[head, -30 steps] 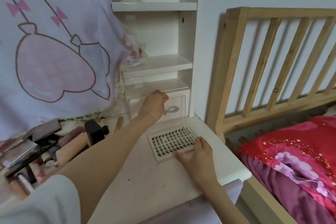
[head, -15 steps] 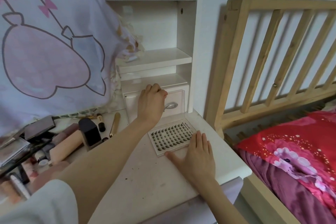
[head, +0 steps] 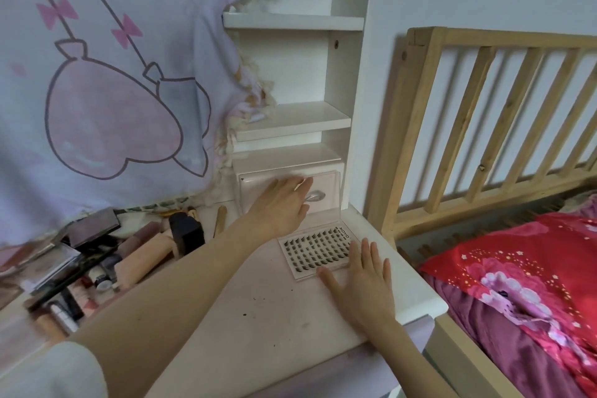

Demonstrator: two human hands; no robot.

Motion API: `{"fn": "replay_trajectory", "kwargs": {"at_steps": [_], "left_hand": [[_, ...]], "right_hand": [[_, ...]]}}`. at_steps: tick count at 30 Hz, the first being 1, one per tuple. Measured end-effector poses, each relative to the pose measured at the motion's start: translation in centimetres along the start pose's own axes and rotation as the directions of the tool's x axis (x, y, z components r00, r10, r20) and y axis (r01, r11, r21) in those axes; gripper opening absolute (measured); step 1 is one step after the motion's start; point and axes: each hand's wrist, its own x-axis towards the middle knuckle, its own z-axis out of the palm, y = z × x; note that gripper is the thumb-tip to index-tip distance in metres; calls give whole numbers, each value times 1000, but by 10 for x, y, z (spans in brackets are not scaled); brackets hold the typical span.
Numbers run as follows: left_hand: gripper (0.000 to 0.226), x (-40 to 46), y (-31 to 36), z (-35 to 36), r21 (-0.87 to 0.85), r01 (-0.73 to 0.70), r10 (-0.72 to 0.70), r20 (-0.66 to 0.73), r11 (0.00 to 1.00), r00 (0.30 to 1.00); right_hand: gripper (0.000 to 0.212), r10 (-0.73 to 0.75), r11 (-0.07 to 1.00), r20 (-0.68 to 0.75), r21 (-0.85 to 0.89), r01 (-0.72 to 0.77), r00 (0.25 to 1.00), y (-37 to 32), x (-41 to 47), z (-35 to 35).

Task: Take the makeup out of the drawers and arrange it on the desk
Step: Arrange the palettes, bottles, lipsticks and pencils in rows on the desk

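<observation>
Fingers of the right hand (head: 358, 281) lie straight and slightly spread, flat on the white desk (head: 258, 317), with the fingertips resting on the near edge of the lash tray (head: 318, 252). That tray is a clear, flat plastic case holding many small dark lash clusters in neat rows on a white card, with small lettering along its far right edge; its clear lid stands tilted up behind it. It sits on the desk toward the right rear corner, just in front of the drawer (head: 290, 191).

Beyond the tray, the left hand (head: 281, 203) reaches forward with its fingers extended and fairly close together, the tips laid against the drawer's white front beside the silver handle (head: 315, 195). One drawer shows, at the base of a white shelf unit (head: 297, 119); whether it is fully closed I cannot tell, and its inside is hidden. Two shelves show above it.

On the left of the desk lies a crowded pile of makeup (head: 97, 262): compacts, tubes, a black box-shaped piece, small bottles, too overlapped to count. A pale cloth (head: 97, 74) printed with pink balloons and bows hangs behind the pile. To the right stand a slatted wooden bed frame (head: 484, 123) and a red floral blanket (head: 533, 284).
</observation>
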Motion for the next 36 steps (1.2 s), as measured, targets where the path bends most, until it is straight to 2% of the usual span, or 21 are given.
{"fn": "replay_trajectory", "kwargs": {"at_steps": [3,6,8,10,12,14,17,19,22,24,26,27,29,31,36], "left_hand": [[45,-20,1,-14,-99,-33,33,-5,995,999],[37,-49,-2,-31,-242,-70,29,-171,968,985],[31,-74,-8,-42,-277,-110,32,-272,955,962],[28,-104,-18,-52,-284,-142,37,-345,948,938],[27,-138,-32,-57,-296,-127,2,-391,947,920],[26,-172,-50,-59,-311,-56,-75,-394,949,916],[27,-221,-83,-53,-285,70,-163,-316,956,935],[23,-255,-111,-46,-339,187,-288,-277,922,917],[24,-307,-160,-35,-353,406,-501,-241,843,831],[26,-338,-191,-26,-317,520,-594,-216,793,775],[32,-364,-214,-18,-300,610,-672,-187,733,716],[36,-375,-223,-14,-302,642,-703,-173,704,690],[44,-390,-237,-3,-272,688,-733,-121,673,669],[49,-397,-247,8,-158,728,-742,-54,667,668],[54,-396,-248,19,-40,757,-758,3,652,653]], "right_hand": [[74,-52,998,-93,39,56,994,-7,-9,-3],[57,-165,962,-246,172,211,955,-35,-25,-6],[43,-228,917,-355,235,323,906,-59,-37,-5],[35,-292,878,-388,252,406,874,-87,-50,-6],[29,-374,825,-371,285,488,850,-115,-64,-6],[27,-449,770,-334,326,548,829,-143,-76,-2],[24,-551,710,-277,340,617,787,-186,-90,7],[26,-610,680,-227,342,649,759,-214,-94,19],[32,-665,674,-146,306,672,733,-251,-93,36],[38,-688,670,-94,298,680,719,-275,-88,43],[48,-769,627,-18,172,759,639,-303,-78,52],[45,-779,621,-3,132,773,626,-318,-71,57],[36,-744,656,-12,182,733,669,-347,-58,67],[33,-745,653,-7,197,731,668,-377,-46,78],[48,-741,665,120,-6,747,661,-434,-16,110]]}}
